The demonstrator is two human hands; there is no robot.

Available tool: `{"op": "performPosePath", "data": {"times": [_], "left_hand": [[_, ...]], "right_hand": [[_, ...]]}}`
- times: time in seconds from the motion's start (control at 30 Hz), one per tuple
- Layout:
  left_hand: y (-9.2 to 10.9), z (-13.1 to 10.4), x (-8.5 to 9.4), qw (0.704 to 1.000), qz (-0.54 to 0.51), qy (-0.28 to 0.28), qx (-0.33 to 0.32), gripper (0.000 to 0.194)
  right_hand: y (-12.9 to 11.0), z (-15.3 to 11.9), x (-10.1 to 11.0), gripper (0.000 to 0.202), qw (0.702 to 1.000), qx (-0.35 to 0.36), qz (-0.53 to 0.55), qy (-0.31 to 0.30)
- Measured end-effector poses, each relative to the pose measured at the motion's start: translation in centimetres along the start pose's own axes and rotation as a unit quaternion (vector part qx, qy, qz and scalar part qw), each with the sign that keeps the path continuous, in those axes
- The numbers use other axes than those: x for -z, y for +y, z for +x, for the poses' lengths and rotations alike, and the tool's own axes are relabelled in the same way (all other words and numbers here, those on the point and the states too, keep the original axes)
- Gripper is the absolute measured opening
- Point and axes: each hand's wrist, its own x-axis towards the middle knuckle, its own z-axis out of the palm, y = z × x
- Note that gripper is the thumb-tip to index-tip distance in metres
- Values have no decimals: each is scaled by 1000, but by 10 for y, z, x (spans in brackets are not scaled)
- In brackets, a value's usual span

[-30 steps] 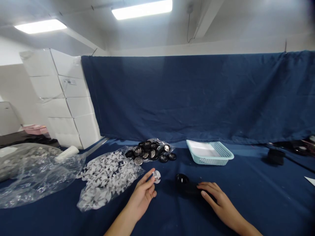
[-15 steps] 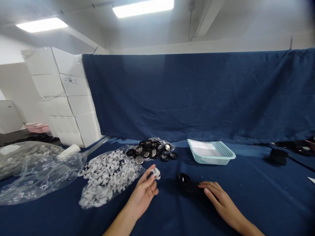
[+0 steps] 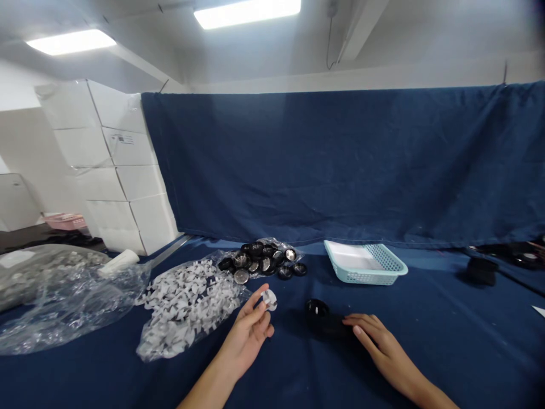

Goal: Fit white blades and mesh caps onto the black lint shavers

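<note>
My left hand (image 3: pixel 249 332) is closed in a pinch, with a small white plastic piece (image 3: pixel 269 300) between thumb and fingertips. It is above the table, right of a clear bag of white plastic pieces (image 3: pixel 187 307). My right hand (image 3: pixel 378 343) lies over the near end of a black object with a round, cup-like head (image 3: pixel 317 308), its fingers and thumb on the dark body. The head faces up, with a small white spot inside. Part of that black body is hidden beneath the hand and hard to tell from the dark cloth.
Behind my left hand is a pile of round black parts (image 3: pixel 266 261) with silvery insides, partly on clear plastic. A light-blue basket (image 3: pixel 366 276) stands at the back. Bulging plastic bags (image 3: pixel 55 301) lie at left, near stacked white boxes (image 3: pixel 123 170). A blue curtain (image 3: pixel 340 165) hangs behind.
The white piece has turned slightly in my left fingers, showing a rounder face. My right hand and the black object have stayed in place.
</note>
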Motion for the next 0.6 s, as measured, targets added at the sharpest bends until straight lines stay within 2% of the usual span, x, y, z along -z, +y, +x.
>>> {"op": "performPosePath", "data": {"times": [0.13,0.23,0.33,0.4,0.5,0.6], "left_hand": [[-1,1,-2,998,63,-12,-16,59],[-3,0,-4,979,190,8,-70,53],[-4,-5,-5,921,343,31,-180,43],[-5,-10,-6,878,416,23,-234,40],[-6,-16,-6,830,488,1,-270,40],[-7,-17,-6,817,511,-7,-268,42]], "right_hand": [[0,-1,0,38,1000,0,4,2],[1,-1,0,39,1000,2,1,7],[3,0,-1,39,1000,2,-3,4],[3,0,-1,39,1000,0,-6,3],[3,0,-1,39,1000,0,-9,6],[2,-1,-1,40,1000,5,-7,9]]}}
